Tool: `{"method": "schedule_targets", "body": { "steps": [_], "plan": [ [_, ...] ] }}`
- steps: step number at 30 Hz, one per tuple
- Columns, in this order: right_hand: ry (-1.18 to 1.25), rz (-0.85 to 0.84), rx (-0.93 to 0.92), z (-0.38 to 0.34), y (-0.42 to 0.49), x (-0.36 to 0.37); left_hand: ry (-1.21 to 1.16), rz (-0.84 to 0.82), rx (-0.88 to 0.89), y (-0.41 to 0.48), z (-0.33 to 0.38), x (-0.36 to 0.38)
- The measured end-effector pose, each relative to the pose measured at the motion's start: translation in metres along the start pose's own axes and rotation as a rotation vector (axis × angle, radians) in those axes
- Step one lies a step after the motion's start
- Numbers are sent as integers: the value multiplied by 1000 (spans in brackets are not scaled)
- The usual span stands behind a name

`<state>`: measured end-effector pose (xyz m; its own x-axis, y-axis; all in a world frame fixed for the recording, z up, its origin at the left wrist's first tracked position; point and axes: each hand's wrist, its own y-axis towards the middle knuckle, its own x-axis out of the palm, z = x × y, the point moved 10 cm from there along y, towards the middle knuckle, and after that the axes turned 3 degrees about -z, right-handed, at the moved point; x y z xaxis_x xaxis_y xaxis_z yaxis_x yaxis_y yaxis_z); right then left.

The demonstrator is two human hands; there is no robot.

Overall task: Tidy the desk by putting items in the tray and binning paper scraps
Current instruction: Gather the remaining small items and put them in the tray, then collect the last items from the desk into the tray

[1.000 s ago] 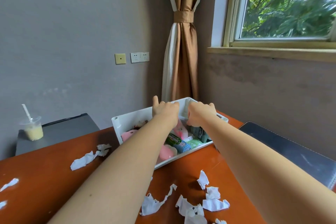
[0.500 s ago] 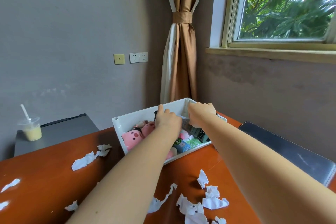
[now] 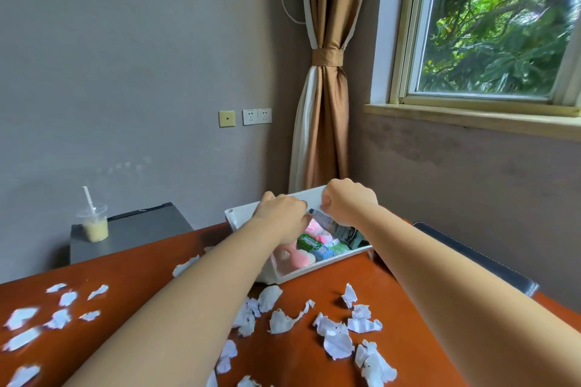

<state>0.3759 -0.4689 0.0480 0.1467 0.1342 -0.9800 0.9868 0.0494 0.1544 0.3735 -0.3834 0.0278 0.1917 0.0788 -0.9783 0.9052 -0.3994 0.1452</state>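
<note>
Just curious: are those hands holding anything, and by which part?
The right hand seems to pinch a dark silvery packet by its upper end, over the white tray. The left hand hides its fingers.

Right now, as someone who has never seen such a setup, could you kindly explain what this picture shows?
There is no machine: a person wears a camera on the head, so the single view looks forward and down along both bare arms. On the orange desk lie many torn paper scraps and a white tray holding pink plush toys and green packs. The right hand curls over a dark packet and seems to pinch its end; the left hand reaches into the tray, fingertips hidden. A drink cup stands on a grey cabinet behind.
</note>
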Motion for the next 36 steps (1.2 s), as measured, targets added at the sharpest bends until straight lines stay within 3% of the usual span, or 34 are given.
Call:
{"method": "schedule_targets", "body": {
  "steps": [8,14,19,36],
  "plan": [
    [15,-91,-97,-54,-60,-16,-222,-75,-99,-95,-35,-28],
    [-27,-249,-201,-107,-120,-9,-222,-66,-136,-181,-54,-43],
    [-58,-213,-326,-158,-172,-6,-251,-92,-198,-256,-77,-54],
    [124,-457,-651,-308,-349,51,-320,-185,-433,-510,-142,-44]
  ]
}}
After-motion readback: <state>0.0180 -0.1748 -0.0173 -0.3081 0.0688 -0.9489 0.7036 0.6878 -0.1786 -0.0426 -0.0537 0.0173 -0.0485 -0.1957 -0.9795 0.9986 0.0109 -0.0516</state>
